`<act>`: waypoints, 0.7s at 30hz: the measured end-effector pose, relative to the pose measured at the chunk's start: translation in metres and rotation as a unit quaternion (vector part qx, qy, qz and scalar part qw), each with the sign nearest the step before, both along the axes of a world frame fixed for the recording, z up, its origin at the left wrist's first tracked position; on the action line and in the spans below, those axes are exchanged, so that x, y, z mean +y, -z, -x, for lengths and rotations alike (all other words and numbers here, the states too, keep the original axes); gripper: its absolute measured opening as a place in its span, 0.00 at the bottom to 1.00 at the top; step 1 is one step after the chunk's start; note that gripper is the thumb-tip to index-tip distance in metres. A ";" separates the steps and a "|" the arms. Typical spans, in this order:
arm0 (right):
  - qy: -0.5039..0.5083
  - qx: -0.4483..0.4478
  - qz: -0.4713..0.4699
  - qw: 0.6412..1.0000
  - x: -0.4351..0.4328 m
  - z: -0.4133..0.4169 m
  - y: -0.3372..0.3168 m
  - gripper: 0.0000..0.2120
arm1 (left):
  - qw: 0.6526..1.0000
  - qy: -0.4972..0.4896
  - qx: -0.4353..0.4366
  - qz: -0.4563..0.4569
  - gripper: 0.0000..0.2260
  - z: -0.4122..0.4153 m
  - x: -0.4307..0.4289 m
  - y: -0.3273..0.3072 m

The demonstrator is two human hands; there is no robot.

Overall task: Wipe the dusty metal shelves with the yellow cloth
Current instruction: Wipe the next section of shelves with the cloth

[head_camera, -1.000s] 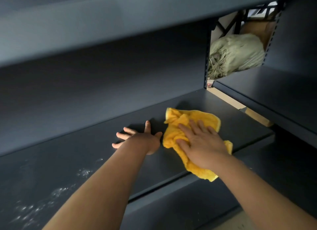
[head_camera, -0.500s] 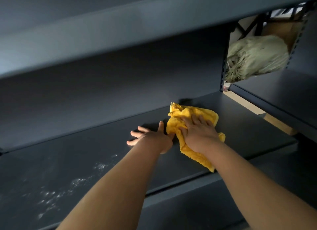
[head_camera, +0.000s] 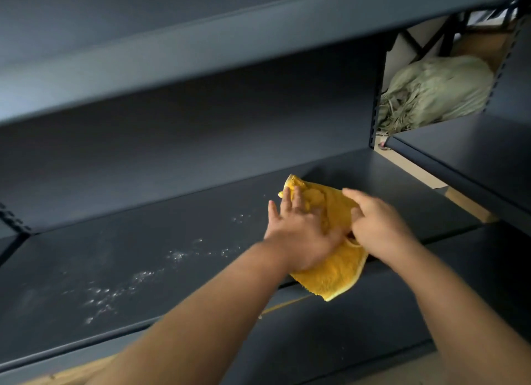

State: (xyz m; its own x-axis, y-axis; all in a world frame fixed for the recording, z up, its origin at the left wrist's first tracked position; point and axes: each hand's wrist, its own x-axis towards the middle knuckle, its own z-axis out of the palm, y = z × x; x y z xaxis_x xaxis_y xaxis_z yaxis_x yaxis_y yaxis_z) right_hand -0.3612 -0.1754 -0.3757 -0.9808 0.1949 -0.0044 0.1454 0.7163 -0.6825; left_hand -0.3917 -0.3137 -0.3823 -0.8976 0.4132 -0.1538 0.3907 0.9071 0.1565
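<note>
The yellow cloth lies crumpled on the dark metal shelf, its lower corner hanging over the shelf's front edge. My left hand presses flat on the cloth's left part with fingers spread straight. At the cloth's right edge my right hand rests with loosely bent fingers, blurred by motion. White dust specks trail across the shelf to the left of the cloth.
Another metal shelf hangs close overhead. To the right stands a perforated upright post, with a neighbouring shelf beyond it. A green sack sits behind. A lower shelf juts out below.
My left hand has moved from the bare shelf onto the cloth. My right hand has slid from the cloth's middle to its right edge.
</note>
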 end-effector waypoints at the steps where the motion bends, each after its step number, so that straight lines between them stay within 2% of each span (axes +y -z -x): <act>1: 0.011 -0.005 -0.024 1.000 0.003 -0.001 -0.001 0.23 | 1.000 0.004 0.009 0.025 0.37 -0.002 0.002 0.009; 7: -0.068 -0.062 -0.139 0.986 -0.033 0.000 0.005 0.20 | 0.998 -0.032 0.032 0.050 0.31 0.001 -0.017 0.026; 15: -0.140 -0.001 -0.154 0.978 -0.073 0.012 0.024 0.21 | 0.987 -0.130 0.067 0.070 0.31 0.017 -0.111 0.029; 18: -0.134 0.014 -0.184 0.974 -0.072 0.014 0.038 0.22 | 0.976 -0.158 0.089 0.121 0.31 0.031 -0.138 0.027; 21: -0.131 0.023 -0.218 0.967 -0.073 0.015 0.044 0.22 | 0.963 -0.141 0.141 0.179 0.33 0.044 -0.144 0.026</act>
